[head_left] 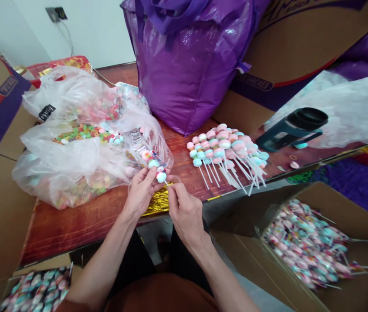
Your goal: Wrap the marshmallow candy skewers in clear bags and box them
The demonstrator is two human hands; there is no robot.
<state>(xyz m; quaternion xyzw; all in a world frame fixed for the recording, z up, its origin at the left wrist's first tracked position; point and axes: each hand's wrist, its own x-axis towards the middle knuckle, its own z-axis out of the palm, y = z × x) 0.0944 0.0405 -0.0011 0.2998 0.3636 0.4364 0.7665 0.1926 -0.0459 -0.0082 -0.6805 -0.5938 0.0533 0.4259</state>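
My left hand (142,188) is closed round a candy skewer (154,164) of pastel round sweets in a clear wrapper, held just above the near edge of the red-brown wooden table (73,221). My right hand (184,210) pinches the skewer's lower end, close to a bunch of gold twist ties (156,203) lying on the table edge. A pile of unwrapped candy skewers (226,149) with white sticks lies to the right on the table.
Clear plastic bags of coloured sweets (76,143) fill the table's left. A big purple bag (190,65) stands at the back. A dark mug (292,128) lies right. An open cardboard box of wrapped skewers (307,247) sits lower right, another box (37,290) lower left.
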